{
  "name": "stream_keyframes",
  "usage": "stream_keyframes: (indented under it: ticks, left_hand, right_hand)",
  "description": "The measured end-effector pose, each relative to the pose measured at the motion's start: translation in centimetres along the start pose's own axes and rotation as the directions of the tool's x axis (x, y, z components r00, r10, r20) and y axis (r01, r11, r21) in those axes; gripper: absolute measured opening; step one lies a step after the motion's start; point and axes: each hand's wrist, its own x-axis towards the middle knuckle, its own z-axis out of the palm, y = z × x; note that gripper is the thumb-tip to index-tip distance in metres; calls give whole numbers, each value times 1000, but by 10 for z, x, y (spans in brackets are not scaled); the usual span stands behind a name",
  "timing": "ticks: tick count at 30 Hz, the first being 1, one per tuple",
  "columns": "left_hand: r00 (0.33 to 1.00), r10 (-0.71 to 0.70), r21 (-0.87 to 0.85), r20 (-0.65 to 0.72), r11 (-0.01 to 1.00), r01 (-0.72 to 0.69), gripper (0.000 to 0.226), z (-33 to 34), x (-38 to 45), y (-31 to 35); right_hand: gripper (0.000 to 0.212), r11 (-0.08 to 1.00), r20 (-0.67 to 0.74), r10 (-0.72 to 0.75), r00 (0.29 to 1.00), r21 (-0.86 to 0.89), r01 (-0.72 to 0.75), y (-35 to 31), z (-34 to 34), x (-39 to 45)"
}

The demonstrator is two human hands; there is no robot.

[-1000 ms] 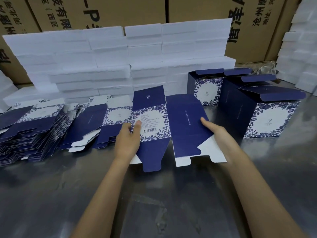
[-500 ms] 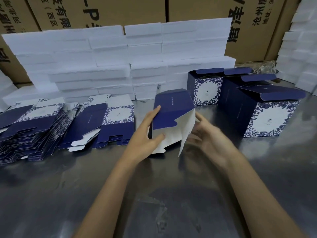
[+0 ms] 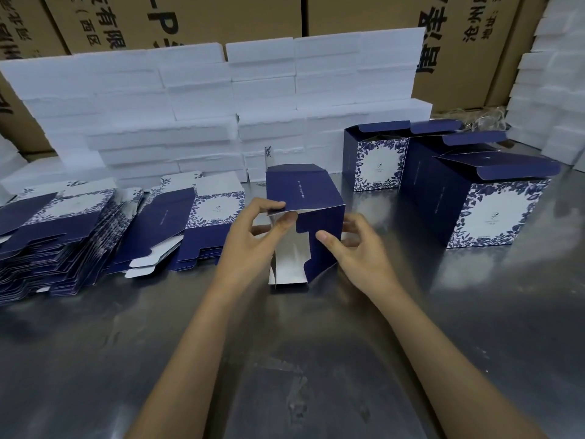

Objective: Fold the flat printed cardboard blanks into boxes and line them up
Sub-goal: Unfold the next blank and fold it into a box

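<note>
Half a second ago the box (image 3: 304,198) was only partly opened between the hands; now it is squared up into a tube lying on its side over the metal table (image 3: 316,359), open end toward the camera, white inside showing. The left hand (image 3: 250,245) has moved up and pinches a blue flap at the box's near top edge. The right hand (image 3: 354,248) has closed in and grips the box's right wall, thumb on the blue flap in front. The stacks of flat blanks (image 3: 72,236) at left and the three finished boxes (image 3: 487,201) at right stay where they were.
</note>
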Motion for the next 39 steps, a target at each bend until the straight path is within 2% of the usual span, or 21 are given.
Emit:
stream_keyframes:
  ticks: [3,7,12,15,18,21,25,29,32,37,39]
  left_hand:
    - [1000,1,36,22,999,-2,24,2,0,0]
    - [1000,-9,67,19,998,8,23,2,0,2]
    - [1000,5,91,1,996,-5,22,4,-1,3]
    - [996,72,150,-55,987,-63,26,0,2,1]
    - [979,196,186,-59,966,-182,31,-2,2,-1]
    - [965,263,224,-11,941,-254,34,-2,3,-6]
    - [965,262,236,2,938,-255,44,-7,5,-5]
    - [970,244,202,16,949,-242,53,-9,3,-3]
    - [973,229,190,3,956,-225,53,-7,2,-1]
    - [974,225,167,10,960,-223,54,-9,3,-1]
    - [976,217,158,5,964,-215,56,-9,3,-2]
  right_hand:
    - [26,994,-79,-55,995,-99,47,2,3,-1]
    - [29,974,-130,-110,985,-210,81,3,3,0]
    - [29,956,-162,-167,973,-266,120,4,2,2]
    - [27,956,-100,-174,980,-256,143,1,0,2]
    - [23,955,51,-131,990,-261,140,-1,-2,1]
    - [28,917,181,-58,982,-379,124,0,-7,1]
    - [36,840,276,22,961,-527,132,3,-9,2]
    - [31,849,282,41,958,-515,115,3,-8,3]
    - [35,844,273,51,961,-525,105,0,-13,4]
    - [38,842,247,-83,965,-500,201,-12,-18,7]
    - [37,846,249,-95,964,-490,210,-13,-17,6]
